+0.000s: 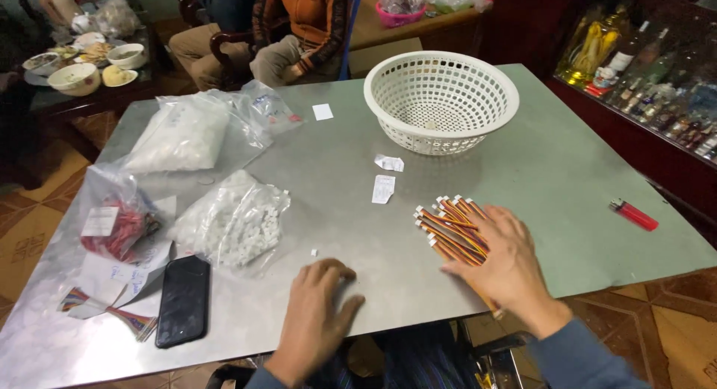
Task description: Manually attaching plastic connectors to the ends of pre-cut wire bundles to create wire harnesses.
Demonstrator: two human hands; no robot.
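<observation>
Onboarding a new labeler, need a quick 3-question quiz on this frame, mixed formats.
1. True or false: the right hand rests on the wire bundle.
2. Multiple choice: what lies nearest the left hand? A) lighter B) basket C) bag of white parts
3. Fill in: the phone lies near the table's ____ edge, screen dark.

Key:
1. True. The palm and fingers cover the near end of the bundle.
2. C. The lighter and the basket lie on the right half of the table.
3. Front left, beside the loose coloured wires.
</observation>
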